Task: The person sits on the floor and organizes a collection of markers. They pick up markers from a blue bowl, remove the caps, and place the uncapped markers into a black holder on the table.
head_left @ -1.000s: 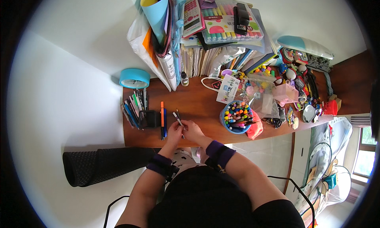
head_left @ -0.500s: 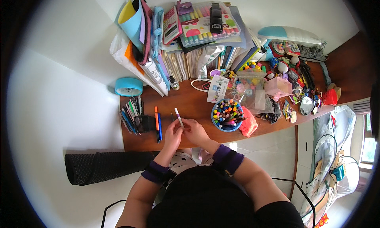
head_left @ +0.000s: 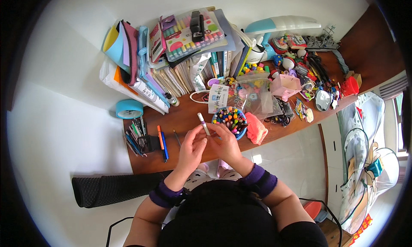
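A white marker with a purple band [head_left: 202,121] stands nearly upright between my two hands. The fingertips of my left hand [head_left: 192,150] and my right hand [head_left: 226,146] close on its lower part, above the front of the desk. Just beyond my right hand is a blue round tub [head_left: 243,131] packed with coloured pens and pencils. Left of my hands, an orange marker [head_left: 160,137] and a blue marker [head_left: 165,148] lie side by side, with a thin pencil [head_left: 177,137] near them.
A black pen holder [head_left: 150,143] with several pens lies at the desk's left end, near a blue tape roll [head_left: 129,109]. Books [head_left: 171,79] and a clear marker case [head_left: 189,39] line the back. Toys, a pink box [head_left: 285,85] and a coral cloth [head_left: 256,129] fill the right.
My hands have moved right with the marker, closer to the tub, and the thin pencil shows more fully. The whole view has shifted and turned, so the desk things sit further left.
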`<action>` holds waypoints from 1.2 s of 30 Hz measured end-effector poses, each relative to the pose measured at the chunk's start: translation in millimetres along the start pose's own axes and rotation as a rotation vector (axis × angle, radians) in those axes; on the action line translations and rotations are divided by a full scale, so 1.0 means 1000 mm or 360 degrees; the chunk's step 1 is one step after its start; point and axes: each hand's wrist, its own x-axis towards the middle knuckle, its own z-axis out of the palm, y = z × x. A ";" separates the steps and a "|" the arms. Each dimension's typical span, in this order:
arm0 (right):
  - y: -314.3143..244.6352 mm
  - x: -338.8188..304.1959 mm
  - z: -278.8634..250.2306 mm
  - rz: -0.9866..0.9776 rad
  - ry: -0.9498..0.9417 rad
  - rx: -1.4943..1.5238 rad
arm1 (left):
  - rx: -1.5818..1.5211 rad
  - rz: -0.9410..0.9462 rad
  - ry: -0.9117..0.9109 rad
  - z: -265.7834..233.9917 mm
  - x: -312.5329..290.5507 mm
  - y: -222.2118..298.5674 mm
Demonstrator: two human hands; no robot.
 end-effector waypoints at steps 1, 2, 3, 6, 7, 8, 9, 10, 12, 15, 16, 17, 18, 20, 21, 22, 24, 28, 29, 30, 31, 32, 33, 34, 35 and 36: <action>-0.006 -0.001 -0.008 -0.0031 0.0075 -0.0066 | -0.0018 -0.0004 -0.0046 0.006 0.001 0.004; -0.005 -0.002 -0.015 -0.0036 0.0085 -0.0095 | -0.0036 -0.0009 -0.0091 0.011 0.003 0.007; -0.002 -0.003 -0.021 -0.0038 0.0115 -0.0123 | -0.0054 0.0001 -0.0120 0.017 0.004 0.008; 0.003 -0.009 -0.033 -0.0020 0.0194 -0.0169 | -0.0045 0.0001 -0.0193 0.030 0.008 0.002; 0.004 -0.011 -0.036 -0.0010 0.0218 -0.0179 | -0.0045 -0.0024 -0.0196 0.034 0.008 0.000; 0.007 -0.013 -0.038 -0.0002 0.0230 -0.0200 | -0.0047 -0.0033 -0.0211 0.037 0.008 -0.004; 0.012 -0.015 -0.039 0.0005 0.0243 -0.0218 | -0.0047 -0.0041 -0.0227 0.039 0.009 -0.009; 0.017 -0.017 -0.040 0.0012 0.0254 -0.0235 | -0.0046 -0.0050 -0.0240 0.040 0.010 -0.013; 0.024 -0.020 -0.042 0.0048 0.0242 -0.0272 | -0.0011 -0.0056 -0.0263 0.043 0.009 -0.019; 0.033 -0.023 -0.043 0.0076 0.0224 -0.0288 | 0.0045 -0.0096 -0.0294 0.045 0.009 -0.020; 0.035 -0.024 -0.043 0.0076 0.0226 -0.0297 | 0.0063 -0.0116 -0.0304 0.045 0.009 -0.020; 0.036 -0.025 -0.043 0.0075 0.0227 -0.0306 | 0.0074 -0.0117 -0.0305 0.044 0.009 -0.021; 0.037 -0.025 -0.044 0.0084 0.0223 -0.0307 | 0.0083 -0.0119 -0.0306 0.044 0.008 -0.022; 0.037 -0.026 -0.044 0.0100 0.0214 -0.0309 | 0.0083 -0.0123 -0.0298 0.042 0.007 -0.023; 0.037 -0.025 -0.044 0.0098 0.0213 -0.0304 | 0.0072 -0.0126 -0.0290 0.042 0.006 -0.023; 0.036 -0.025 -0.044 0.0096 0.0211 -0.0299 | 0.0062 -0.0128 -0.0282 0.041 0.006 -0.024; 0.033 -0.024 -0.043 0.0077 0.0207 -0.0286 | 0.0071 -0.0122 -0.0246 0.038 0.004 -0.025; 0.018 -0.017 -0.041 0.0025 0.0169 -0.0237 | 0.0103 -0.0097 -0.0145 0.028 0.002 -0.025; 0.014 -0.015 -0.039 0.0016 0.0152 -0.0219 | 0.0103 -0.0096 -0.0111 0.025 0.002 -0.026; 0.010 -0.013 -0.036 -0.0009 0.0135 -0.0203 | 0.0104 -0.0095 -0.0077 0.021 0.002 -0.027; 0.008 -0.011 -0.032 -0.0033 0.0116 -0.0185 | 0.0105 -0.0093 -0.0042 0.016 0.002 -0.028; 0.006 -0.008 -0.028 -0.0058 0.0096 -0.0166 | 0.0089 -0.0096 -0.0011 0.011 0.002 -0.030; 0.003 -0.006 -0.024 -0.0082 0.0072 -0.0161 | 0.0071 -0.0100 0.0017 0.007 0.002 -0.033; 0.001 -0.003 -0.019 -0.0089 0.0038 -0.0137 | 0.0054 -0.0103 0.0047 0.001 0.001 -0.035; 0.000 -0.001 -0.015 -0.0095 0.0002 -0.0113 | 0.0075 -0.0128 0.0101 -0.004 0.001 -0.037; -0.002 0.002 -0.009 -0.0102 -0.0038 -0.0084 | 0.0053 -0.0120 0.0146 -0.011 -0.001 -0.042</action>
